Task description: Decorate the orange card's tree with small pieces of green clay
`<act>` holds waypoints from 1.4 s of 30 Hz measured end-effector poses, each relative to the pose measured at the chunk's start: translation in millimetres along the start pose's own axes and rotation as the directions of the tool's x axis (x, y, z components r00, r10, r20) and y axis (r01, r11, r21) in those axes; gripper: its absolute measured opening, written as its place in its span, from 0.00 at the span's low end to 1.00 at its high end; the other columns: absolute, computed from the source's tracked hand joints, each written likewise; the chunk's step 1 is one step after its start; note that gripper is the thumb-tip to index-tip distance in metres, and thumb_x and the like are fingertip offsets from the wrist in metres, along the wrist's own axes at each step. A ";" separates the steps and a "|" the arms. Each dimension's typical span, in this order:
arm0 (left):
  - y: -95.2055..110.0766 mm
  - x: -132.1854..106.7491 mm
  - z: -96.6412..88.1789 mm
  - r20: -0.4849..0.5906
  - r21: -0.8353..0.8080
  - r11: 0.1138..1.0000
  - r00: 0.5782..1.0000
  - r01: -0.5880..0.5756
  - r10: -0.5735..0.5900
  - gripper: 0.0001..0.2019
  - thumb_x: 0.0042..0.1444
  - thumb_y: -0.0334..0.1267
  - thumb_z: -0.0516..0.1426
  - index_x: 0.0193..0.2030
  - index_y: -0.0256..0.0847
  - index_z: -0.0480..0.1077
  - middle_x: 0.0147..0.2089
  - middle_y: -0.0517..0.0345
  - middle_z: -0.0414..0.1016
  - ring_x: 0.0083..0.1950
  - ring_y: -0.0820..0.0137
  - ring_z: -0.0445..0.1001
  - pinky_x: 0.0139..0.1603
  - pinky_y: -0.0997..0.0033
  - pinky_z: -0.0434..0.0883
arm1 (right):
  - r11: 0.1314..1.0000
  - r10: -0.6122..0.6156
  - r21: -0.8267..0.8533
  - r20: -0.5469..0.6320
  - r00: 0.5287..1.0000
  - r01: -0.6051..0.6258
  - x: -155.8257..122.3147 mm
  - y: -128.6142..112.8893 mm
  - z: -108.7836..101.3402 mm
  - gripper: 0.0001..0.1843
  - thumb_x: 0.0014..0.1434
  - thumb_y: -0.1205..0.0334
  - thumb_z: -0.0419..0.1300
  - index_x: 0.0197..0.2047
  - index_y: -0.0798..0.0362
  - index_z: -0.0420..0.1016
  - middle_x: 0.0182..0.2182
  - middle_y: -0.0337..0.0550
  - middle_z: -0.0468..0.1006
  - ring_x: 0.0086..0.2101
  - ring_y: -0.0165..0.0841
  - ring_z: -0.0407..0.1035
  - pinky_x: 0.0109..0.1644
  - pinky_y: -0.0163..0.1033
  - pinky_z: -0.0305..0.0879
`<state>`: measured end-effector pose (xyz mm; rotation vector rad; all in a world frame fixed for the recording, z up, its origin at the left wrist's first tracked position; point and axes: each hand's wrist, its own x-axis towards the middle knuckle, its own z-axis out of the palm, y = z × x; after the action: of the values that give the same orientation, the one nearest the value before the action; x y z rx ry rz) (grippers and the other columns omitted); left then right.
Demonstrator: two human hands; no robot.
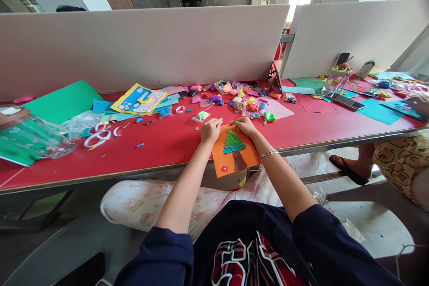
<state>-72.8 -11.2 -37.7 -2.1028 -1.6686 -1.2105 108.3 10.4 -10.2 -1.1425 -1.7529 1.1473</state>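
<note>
An orange sheet of paper (221,156) lies at the front edge of the red table, its lower part jutting out past it. On the sheet is a clay tree with green-to-teal leaves (233,142) and a brown trunk (239,161), and a small red flower (224,169) sits in its lower left corner. My left hand (211,131) is closed by the sheet's upper left corner, fingertips pinched together. My right hand (244,126) rests at the upper edge with its fingers curled in. What either pinch holds, if anything, is too small to make out.
Bagged coloured clay (251,105) is heaped behind my hands. To the left are a blue-and-yellow card (139,99), white scissors (97,137) and a clear jar (36,136). At right lie a phone (346,101) and blue paper (382,111), near another person's hand (418,106). A white partition (144,49) stands behind.
</note>
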 end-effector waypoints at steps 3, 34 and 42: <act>-0.6 0.2 1.2 0.024 0.005 1.000 1.000 0.001 -0.001 0.13 0.59 0.28 0.54 0.46 0.39 0.78 0.44 0.49 0.81 0.44 0.64 0.79 0.44 0.68 0.74 | 1.000 0.002 -0.010 -0.008 1.000 -0.002 -0.1 -0.6 0.0 0.17 0.50 0.50 0.59 0.24 0.58 0.73 0.15 0.34 0.61 0.22 0.26 0.55 0.29 0.36 0.51; 7.7 -1.1 -4.3 0.012 0.045 0.999 1.000 0.028 -0.029 0.10 0.61 0.36 0.56 0.43 0.42 0.79 0.42 0.51 0.81 0.40 0.64 0.79 0.36 0.70 0.69 | 0.999 -0.033 -0.040 -0.024 0.999 0.032 1.8 3.2 0.4 0.17 0.53 0.51 0.59 0.26 0.58 0.75 0.14 0.35 0.62 0.20 0.25 0.55 0.27 0.34 0.52; 5.6 -0.9 -3.6 -0.007 0.134 0.989 0.999 0.054 -0.054 0.26 0.66 0.50 0.48 0.22 0.39 0.73 0.24 0.50 0.75 0.27 0.67 0.73 0.27 0.70 0.59 | 1.000 0.011 -0.024 -0.024 1.000 -0.012 -1.4 -1.7 0.0 0.17 0.51 0.51 0.59 0.24 0.58 0.74 0.15 0.35 0.63 0.20 0.26 0.56 0.28 0.35 0.53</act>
<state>-69.5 -15.9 -34.1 -1.9870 -1.7634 -1.0832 108.3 8.7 -8.8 -1.1769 -1.7485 1.1184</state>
